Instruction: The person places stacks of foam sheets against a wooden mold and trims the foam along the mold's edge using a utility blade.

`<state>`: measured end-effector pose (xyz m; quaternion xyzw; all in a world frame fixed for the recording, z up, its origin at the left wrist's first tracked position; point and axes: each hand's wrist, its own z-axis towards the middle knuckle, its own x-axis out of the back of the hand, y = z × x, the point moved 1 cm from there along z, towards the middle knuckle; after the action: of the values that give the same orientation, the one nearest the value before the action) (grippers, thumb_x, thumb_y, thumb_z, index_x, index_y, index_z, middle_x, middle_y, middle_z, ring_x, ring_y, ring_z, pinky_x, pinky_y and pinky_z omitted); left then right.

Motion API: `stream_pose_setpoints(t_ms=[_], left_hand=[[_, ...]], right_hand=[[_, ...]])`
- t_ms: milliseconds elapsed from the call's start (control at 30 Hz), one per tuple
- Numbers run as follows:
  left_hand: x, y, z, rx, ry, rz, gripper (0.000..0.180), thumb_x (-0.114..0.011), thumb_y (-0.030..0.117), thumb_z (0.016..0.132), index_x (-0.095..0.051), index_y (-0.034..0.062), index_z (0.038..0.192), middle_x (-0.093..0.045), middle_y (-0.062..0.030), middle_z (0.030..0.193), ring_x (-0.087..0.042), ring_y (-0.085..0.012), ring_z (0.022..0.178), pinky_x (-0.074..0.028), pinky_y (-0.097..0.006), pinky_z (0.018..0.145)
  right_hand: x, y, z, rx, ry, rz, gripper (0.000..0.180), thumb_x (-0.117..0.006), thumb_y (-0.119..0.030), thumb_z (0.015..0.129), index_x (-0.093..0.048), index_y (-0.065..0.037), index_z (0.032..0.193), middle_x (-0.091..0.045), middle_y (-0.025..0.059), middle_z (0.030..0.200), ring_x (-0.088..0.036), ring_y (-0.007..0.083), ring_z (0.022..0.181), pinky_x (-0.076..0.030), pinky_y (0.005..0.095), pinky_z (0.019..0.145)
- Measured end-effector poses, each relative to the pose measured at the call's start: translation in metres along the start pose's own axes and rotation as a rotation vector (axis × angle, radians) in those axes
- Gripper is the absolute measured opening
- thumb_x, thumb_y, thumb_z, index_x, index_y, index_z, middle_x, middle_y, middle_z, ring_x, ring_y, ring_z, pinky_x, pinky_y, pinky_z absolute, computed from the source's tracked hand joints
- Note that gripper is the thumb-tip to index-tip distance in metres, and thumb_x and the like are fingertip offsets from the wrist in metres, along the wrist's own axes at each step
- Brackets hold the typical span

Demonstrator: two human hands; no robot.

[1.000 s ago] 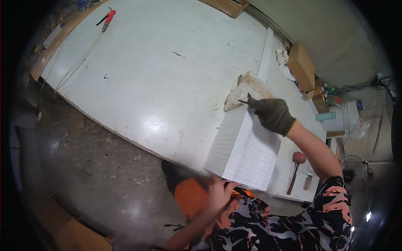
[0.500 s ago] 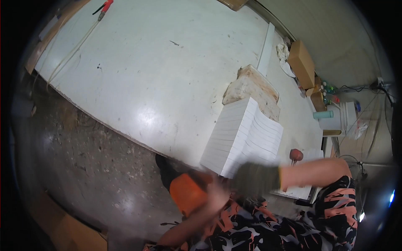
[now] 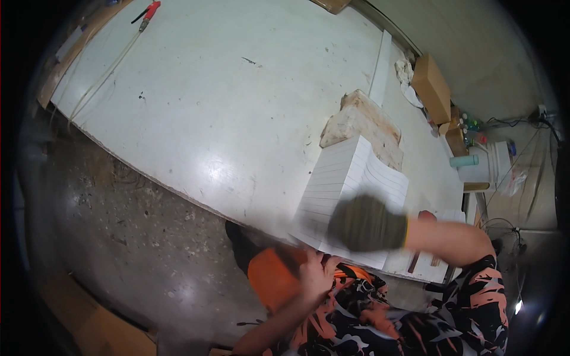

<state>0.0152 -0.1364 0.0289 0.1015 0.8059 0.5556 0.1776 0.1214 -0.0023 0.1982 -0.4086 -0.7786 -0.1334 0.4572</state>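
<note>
A stack of white sheets [image 3: 335,178] with thin dark lines along its sides stands at the table's near edge, its right side curved. Over its near right part is my right hand [image 3: 368,224] in a dark green glove, smeared by motion; its fingers do not show clearly. My bare left hand [image 3: 317,276] is in front of the stack, below the table edge, fingers curled in. Whatever those fingers hold, if anything, is hidden. Close to their left is an orange object [image 3: 272,279], partly covered by my forearm. Against the stack's far end lies a stained, pale block [image 3: 362,124].
The white table [image 3: 225,101] bears a red air gun [image 3: 151,10] with a hose at far left. A red-headed mallet [image 3: 426,216] lies partly behind my right forearm. Along the wall are a cardboard box [image 3: 431,89], a teal cylinder [image 3: 463,161] and a white bucket [image 3: 496,160].
My gloved right hand has moved up and away from my left hand, over the stack. The left hand has shifted slightly right, its curled fingers now clearer. The whole view has shifted slightly.
</note>
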Motion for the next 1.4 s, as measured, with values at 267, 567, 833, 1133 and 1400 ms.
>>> stream_pose_setpoints(t_ms=[267,567,833,1133,1400], left_hand=[[0.0,0.001,0.003,0.192,-0.004,-0.178,0.051,-0.067,0.013,0.086,-0.039,-0.0091,0.123,-0.069,-0.0209,0.09,-0.07,-0.0306,0.086,-0.054,-0.037,0.068],[0.007,-0.002,-0.002,0.056,-0.004,-0.014,0.06,-0.069,0.024,0.085,-0.038,-0.0072,0.127,-0.068,-0.0192,0.099,-0.069,-0.0276,0.092,-0.055,-0.033,0.076],[0.003,0.007,0.0,0.255,-0.197,-0.081,0.059,-0.068,0.017,0.086,-0.038,-0.0044,0.133,-0.065,-0.0212,0.101,-0.068,-0.0274,0.091,-0.052,-0.035,0.078],[-0.001,0.001,0.001,0.13,-0.102,-0.162,0.054,-0.063,0.017,0.088,-0.037,-0.0085,0.128,-0.069,-0.0185,0.097,-0.07,-0.0243,0.086,-0.055,-0.034,0.075],[0.016,0.019,0.006,0.214,-0.055,-0.038,0.045,-0.062,0.02,0.088,-0.045,-0.0097,0.118,-0.07,-0.0179,0.092,-0.071,-0.0228,0.086,-0.055,-0.032,0.076]], right_hand=[[-0.101,-0.041,-0.008,-0.042,0.307,0.315,0.072,-0.061,-0.021,0.077,-0.036,0.002,0.139,-0.062,0.0133,0.068,-0.062,0.0268,0.063,-0.049,0.0422,0.057],[-0.02,0.12,-0.013,-0.344,0.472,-0.086,0.057,-0.064,-0.014,0.074,-0.053,-0.011,0.13,-0.064,0.0062,0.068,-0.061,0.0268,0.056,-0.049,0.0373,0.053],[0.03,0.027,-0.003,-0.142,0.05,-0.099,0.041,-0.062,-0.019,0.076,-0.059,-0.005,0.115,-0.063,0.0092,0.064,-0.06,0.0263,0.052,-0.049,0.0362,0.05],[-0.051,0.042,-0.02,0.044,0.365,0.176,0.038,-0.06,-0.018,0.075,-0.056,-0.001,0.109,-0.056,0.0077,0.053,-0.055,0.0248,0.044,-0.044,0.0407,0.042],[-0.008,0.107,0.015,-0.443,0.095,-0.022,0.046,-0.06,-0.021,0.078,-0.054,-0.001,0.118,-0.062,0.0136,0.066,-0.061,0.0303,0.057,-0.048,0.0411,0.052]])
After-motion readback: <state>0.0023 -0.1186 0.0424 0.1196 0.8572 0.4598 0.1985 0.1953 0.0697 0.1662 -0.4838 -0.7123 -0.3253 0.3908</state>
